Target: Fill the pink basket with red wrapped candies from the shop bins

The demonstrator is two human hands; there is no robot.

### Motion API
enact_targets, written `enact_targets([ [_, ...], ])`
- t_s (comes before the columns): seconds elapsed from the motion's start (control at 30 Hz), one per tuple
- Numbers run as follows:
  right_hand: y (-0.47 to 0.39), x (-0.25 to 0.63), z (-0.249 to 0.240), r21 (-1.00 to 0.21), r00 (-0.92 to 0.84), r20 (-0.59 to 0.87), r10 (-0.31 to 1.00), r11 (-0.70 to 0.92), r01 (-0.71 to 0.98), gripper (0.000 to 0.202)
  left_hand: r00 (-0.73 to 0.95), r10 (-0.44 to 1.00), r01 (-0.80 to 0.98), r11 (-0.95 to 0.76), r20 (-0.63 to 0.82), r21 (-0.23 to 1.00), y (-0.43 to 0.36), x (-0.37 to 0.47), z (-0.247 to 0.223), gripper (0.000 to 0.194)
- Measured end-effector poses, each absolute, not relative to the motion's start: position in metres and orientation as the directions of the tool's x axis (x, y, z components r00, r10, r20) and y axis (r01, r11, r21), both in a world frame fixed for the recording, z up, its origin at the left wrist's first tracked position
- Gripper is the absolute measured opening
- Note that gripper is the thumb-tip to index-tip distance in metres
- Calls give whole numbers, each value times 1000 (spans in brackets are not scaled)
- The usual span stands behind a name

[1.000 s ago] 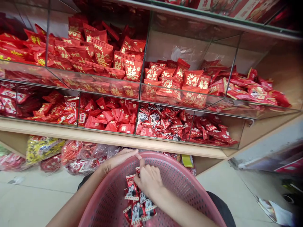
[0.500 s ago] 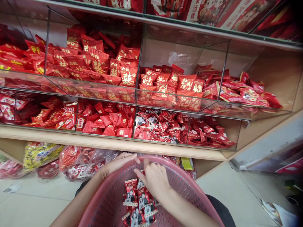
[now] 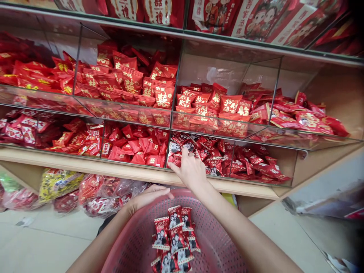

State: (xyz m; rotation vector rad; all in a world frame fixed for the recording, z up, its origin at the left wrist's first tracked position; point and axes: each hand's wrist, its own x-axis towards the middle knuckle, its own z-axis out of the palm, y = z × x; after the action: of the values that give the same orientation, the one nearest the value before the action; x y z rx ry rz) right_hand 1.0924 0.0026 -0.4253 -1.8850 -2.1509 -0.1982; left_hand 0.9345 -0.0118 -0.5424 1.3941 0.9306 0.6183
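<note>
My left hand [image 3: 150,196] is wrapped over the far rim of a pink perforated plastic basket [image 3: 125,231], its thumb along the edge. Inside the basket lies a small pile of red candy packets [image 3: 176,237] printed with a black-and-white couple. My right hand [image 3: 191,168] reaches past the basket to the lower shelf, at the front of a clear-walled bin. Its thumb and fingers are apart, and no packet shows in them, though the fingertips are partly hidden. Packets of the same print [image 3: 212,155] fill that bin beyond my fingers.
Neighbouring clear bins hold plain red packets [image 3: 139,146] and dark red packets [image 3: 261,163]. The glass-fronted upper shelf carries gold-lettered red packets [image 3: 162,94]. A wooden shelf edge [image 3: 113,168] runs above bagged sweets [image 3: 61,184] on the tiled floor [image 3: 57,239].
My right hand has moved up and forward from inside the basket to the lower shelf bin. More packets show in the basket. My left hand stays on the rim; the view has shifted slightly.
</note>
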Motion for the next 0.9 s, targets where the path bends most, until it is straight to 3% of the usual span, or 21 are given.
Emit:
enact_targets([
  [0.27,15,1084,-427,-85,-107,207,973,127,988,39,555,805,90,192,-209,977,-13,933,-544,40],
  [0.53,11,1105,-420,-185,-108,198,974,146,972,38,551,808,105,180,-208,978,-13,933,-541,39],
  [0.67,-3,1124,-415,-342,-72,252,965,158,926,32,531,818,145,170,-221,975,-13,932,-540,38],
  [0.73,-16,1133,-419,-578,-65,238,969,195,792,28,531,817,140,177,-224,974,-14,932,-541,38],
  [0.8,-32,1141,-431,-862,-146,87,985,148,485,26,539,815,113,182,-214,977,-14,932,-542,36],
  [0.83,-40,1143,-439,-955,-231,-20,973,50,293,25,539,815,100,186,-210,977,-13,933,-542,35],
  [0.9,-52,1146,-460,-973,-421,-206,884,-232,-13,24,533,820,90,190,-208,978,-13,934,-542,33],
])
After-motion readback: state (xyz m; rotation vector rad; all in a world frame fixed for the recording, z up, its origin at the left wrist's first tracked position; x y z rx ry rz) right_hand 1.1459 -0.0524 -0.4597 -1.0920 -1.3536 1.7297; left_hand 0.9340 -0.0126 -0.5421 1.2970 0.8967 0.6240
